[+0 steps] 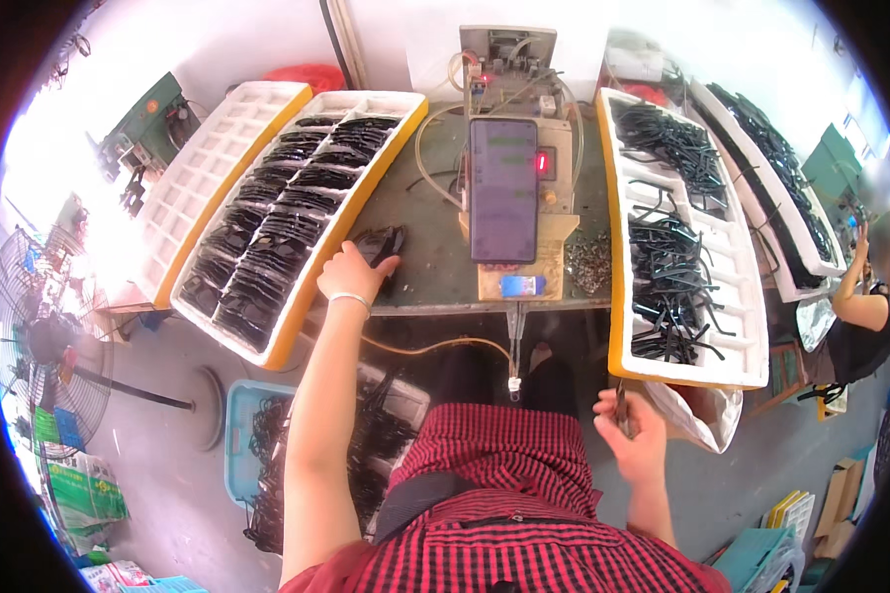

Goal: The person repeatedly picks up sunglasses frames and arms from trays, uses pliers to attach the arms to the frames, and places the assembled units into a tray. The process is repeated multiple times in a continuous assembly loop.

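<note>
Head view looks down on a green workbench (435, 267) with a small machine (509, 74) at its far edge, and everything else is placed from that machine. Propped against the machine's near side stands a dark phone (504, 190), with a wooden block (521, 272) under it. Left of the machine lies a yellow-edged white tray (302, 311) filled with rows of black eyeglass fronts (287, 212); farther left sits a second white tray (218, 168) with bare compartments. Right of the machine a long white tray (747, 296) holds tangled black temple arms (667, 267), and beyond it another tray (752, 109) carries more of them. A small heap of metal screws (590, 259) lies just right of the wooden block.

The left hand (351, 272) reaches to the bench, down and left of the machine, fingers curled around a black eyeglass front (381, 242) that rests on the bench surface. The right hand (631, 435) hangs well nearer than the machine, off the bench edge, fingers clenched on a thin metal tool (621, 400) that points upward.
</note>
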Available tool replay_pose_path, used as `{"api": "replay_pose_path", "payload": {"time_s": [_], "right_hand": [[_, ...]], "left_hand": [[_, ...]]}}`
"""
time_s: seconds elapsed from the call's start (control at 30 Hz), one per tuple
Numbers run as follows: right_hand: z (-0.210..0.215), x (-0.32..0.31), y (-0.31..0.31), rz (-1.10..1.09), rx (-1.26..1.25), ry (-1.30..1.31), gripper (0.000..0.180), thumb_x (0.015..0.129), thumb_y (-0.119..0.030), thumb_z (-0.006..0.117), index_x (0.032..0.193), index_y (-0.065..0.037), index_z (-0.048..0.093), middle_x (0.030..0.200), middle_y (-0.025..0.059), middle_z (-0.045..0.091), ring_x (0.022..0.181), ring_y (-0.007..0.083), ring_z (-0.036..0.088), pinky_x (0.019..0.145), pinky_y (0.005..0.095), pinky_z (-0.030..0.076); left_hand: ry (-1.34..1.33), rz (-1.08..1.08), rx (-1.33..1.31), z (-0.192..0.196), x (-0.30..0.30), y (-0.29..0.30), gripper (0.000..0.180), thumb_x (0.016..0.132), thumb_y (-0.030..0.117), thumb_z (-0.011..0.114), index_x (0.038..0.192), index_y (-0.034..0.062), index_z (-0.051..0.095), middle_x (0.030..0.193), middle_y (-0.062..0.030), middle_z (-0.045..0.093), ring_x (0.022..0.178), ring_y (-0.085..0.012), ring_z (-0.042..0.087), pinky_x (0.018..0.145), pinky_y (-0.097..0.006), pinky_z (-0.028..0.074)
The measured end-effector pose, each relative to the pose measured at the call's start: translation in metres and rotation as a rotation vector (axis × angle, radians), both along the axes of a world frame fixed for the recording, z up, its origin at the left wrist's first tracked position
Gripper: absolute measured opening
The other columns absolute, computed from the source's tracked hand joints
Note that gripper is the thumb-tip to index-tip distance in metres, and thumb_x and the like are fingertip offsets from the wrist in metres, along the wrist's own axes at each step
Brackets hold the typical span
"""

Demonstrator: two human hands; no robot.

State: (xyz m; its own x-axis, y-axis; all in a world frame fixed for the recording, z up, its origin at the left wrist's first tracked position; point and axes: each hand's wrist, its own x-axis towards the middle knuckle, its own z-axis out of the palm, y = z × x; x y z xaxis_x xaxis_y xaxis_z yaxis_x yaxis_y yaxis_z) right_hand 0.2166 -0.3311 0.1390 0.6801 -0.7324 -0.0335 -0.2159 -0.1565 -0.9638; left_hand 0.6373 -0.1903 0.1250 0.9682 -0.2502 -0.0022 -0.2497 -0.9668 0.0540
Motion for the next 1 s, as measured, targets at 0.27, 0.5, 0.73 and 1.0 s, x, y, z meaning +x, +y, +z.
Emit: {"api": "replay_pose_path", "payload": {"time_s": [0.27, 0.5, 0.73, 1.0], "right_hand": [[-0.032, -0.011, 0.012, 0.014, 0.212, -0.045, 0.025, 0.082, -0.001, 0.069, 0.106, -0.001, 0.063, 0.089, 0.0021, 0.065, 0.085, 0.0091, 0.060, 0.081, 0.0237, 0.047], [-0.038, -0.011, 0.020, 0.045, 0.374, -0.146, 0.024, 0.085, 0.000, 0.068, 0.108, 0.000, 0.061, 0.089, 0.0004, 0.063, 0.085, 0.0073, 0.059, 0.079, 0.0212, 0.046], [-0.042, -0.021, 0.017, 0.042, 0.282, -0.077, 0.025, 0.084, 0.000, 0.069, 0.108, -0.001, 0.062, 0.090, 0.0004, 0.063, 0.085, 0.0085, 0.059, 0.081, 0.0233, 0.047], [-0.045, -0.016, 0.022, -0.009, 0.249, -0.012, 0.022, 0.082, 0.001, 0.068, 0.104, -0.001, 0.062, 0.086, 0.0002, 0.063, 0.082, 0.0081, 0.059, 0.078, 0.0234, 0.047]], "left_hand": [[0.225, 0.016, 0.088, 0.016, 0.014, -0.024, 0.086, 0.075, 0.055, 0.073, 0.133, -0.0025, 0.046, 0.126, -0.0215, 0.060, 0.115, -0.0309, 0.061, 0.097, -0.038, 0.048], [0.226, 0.067, 0.020, 0.007, 0.035, -0.038, 0.057, 0.085, 0.026, 0.058, 0.135, 0.0007, 0.046, 0.128, -0.0193, 0.060, 0.119, -0.0308, 0.060, 0.098, -0.040, 0.048], [0.066, -0.173, -0.104, 0.047, 0.026, -0.015, 0.047, 0.075, 0.016, 0.060, 0.118, -0.0016, 0.055, 0.109, -0.0251, 0.066, 0.105, -0.0369, 0.064, 0.091, -0.042, 0.050], [-0.210, -0.514, -0.148, 0.118, 0.057, 0.052, 0.035, 0.073, 0.009, 0.058, 0.109, 0.0045, 0.057, 0.091, -0.0218, 0.067, 0.095, -0.0383, 0.064, 0.084, -0.047, 0.050]]}}
